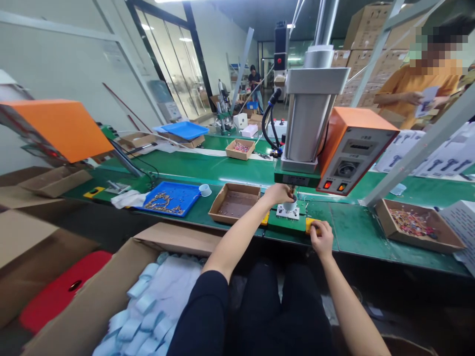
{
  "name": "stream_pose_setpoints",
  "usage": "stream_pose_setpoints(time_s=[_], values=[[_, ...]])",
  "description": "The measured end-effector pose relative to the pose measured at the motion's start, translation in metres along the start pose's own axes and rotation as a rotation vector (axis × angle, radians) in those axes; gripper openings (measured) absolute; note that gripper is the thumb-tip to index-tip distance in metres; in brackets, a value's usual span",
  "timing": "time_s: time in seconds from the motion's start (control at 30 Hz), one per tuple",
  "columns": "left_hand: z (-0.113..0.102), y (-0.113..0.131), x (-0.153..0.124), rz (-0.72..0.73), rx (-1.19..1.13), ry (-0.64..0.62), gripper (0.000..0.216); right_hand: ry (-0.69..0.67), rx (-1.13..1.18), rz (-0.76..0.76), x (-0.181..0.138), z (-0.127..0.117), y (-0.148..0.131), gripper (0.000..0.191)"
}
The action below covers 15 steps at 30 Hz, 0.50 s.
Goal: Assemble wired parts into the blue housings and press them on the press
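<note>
My left hand (279, 194) reaches in under the press head (300, 116), its fingers closed at the top of a small light-blue plastic cup (290, 206). That cup sits on a silver metal fixture plate (285, 213) on the green press base; my fingers partly hide its rim and the press tip. Lower and to the right, my right hand (322, 238) curls its fingers over a yellow button box (308, 225) at the base's front corner. The button itself is covered by the hand.
Left of the press stand a cardboard tray (233, 217), a white cup (205, 190) and a blue tray (191, 192) of small metal parts. A box of wires (419, 240) stands right. Light-blue cups (143, 302) fill a carton by my left leg. A person (419, 99) stands across the bench.
</note>
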<state>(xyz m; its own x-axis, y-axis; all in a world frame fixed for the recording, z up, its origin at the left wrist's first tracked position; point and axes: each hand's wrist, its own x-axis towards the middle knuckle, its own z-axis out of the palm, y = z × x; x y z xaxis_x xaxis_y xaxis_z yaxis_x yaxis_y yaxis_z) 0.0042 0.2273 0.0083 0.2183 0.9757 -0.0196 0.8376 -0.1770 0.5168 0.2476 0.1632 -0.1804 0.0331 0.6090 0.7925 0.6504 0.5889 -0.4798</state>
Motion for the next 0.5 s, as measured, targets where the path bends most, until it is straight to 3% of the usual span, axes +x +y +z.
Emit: stream_pose_setpoints(time_s=[0.1, 0.17, 0.23, 0.33, 0.5], values=[[0.014, -0.028, -0.032, 0.044, -0.020, 0.173, 0.029, -0.005, -0.017, -0.012, 0.000, 0.000, -0.001, 0.019], [0.035, -0.053, -0.064, 0.034, 0.017, 0.363, 0.033, -0.007, -0.033, -0.021, -0.002, 0.001, -0.001, 0.019], [0.057, -0.078, -0.093, 0.001, 0.061, 0.436, 0.034, -0.010, -0.057, -0.023, -0.003, 0.003, -0.001, 0.019], [0.077, -0.101, -0.110, 0.023, 0.155, 0.416, 0.034, -0.023, -0.106, 0.000, -0.001, 0.006, 0.000, 0.020], [0.071, -0.094, -0.098, 0.080, 0.307, 0.319, 0.034, -0.081, -0.101, 0.023, 0.003, -0.003, 0.000, 0.023]])
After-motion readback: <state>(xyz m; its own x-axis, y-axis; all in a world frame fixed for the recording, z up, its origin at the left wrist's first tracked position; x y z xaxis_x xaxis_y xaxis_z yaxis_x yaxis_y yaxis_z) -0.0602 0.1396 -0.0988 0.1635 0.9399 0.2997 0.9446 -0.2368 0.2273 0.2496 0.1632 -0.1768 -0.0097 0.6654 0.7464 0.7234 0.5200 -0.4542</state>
